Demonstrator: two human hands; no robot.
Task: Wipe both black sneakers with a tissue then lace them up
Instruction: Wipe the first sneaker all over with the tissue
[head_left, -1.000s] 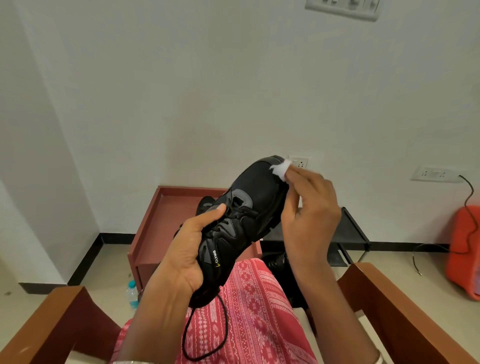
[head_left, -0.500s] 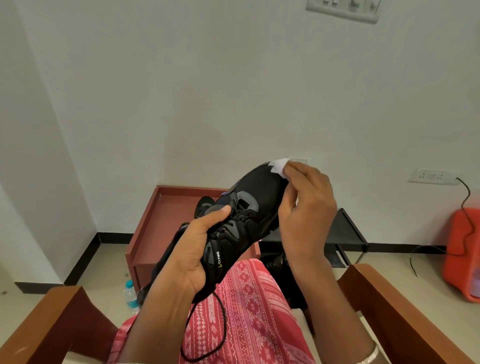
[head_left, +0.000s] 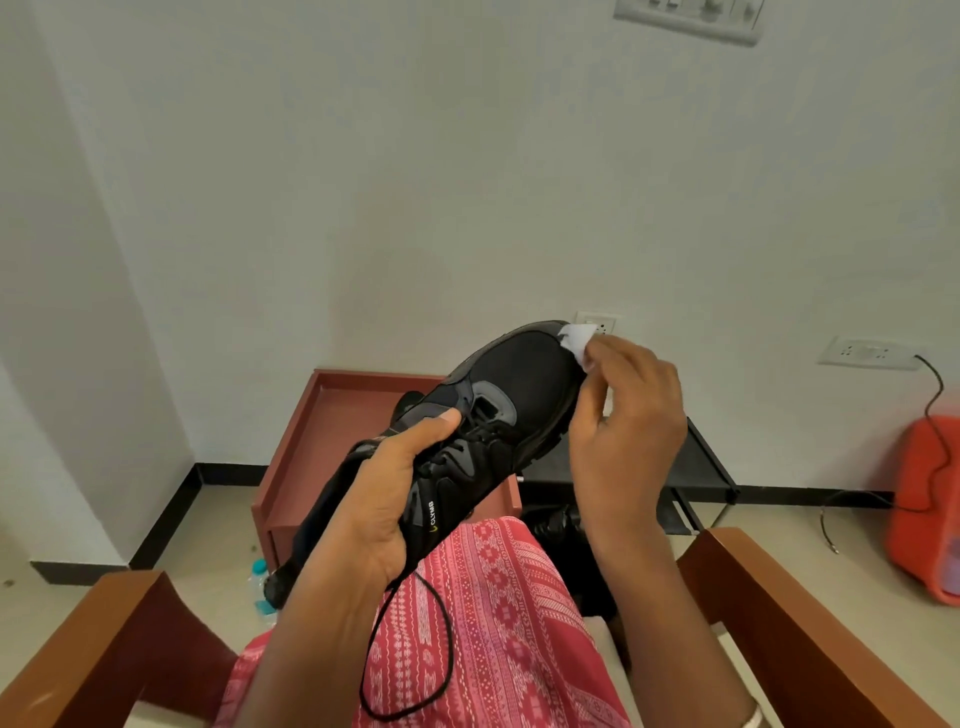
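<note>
Tissue (head_left: 576, 344), flimsy, is being pinched by right hand (head_left: 626, 436); left hand (head_left: 384, 499) is gripping stiff sneaker (head_left: 498, 415) midfoot.

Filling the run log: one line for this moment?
phase: wipe | left hand: grips sneaker | right hand: pinches tissue at toe | lace: hanging loose

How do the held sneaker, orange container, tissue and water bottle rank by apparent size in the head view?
1. Black sneaker, largest, though nearest the camera.
2. Orange container, cut off by the frame edge.
3. Tissue and water bottle: look alike, both partly hidden, so unranked.
</note>
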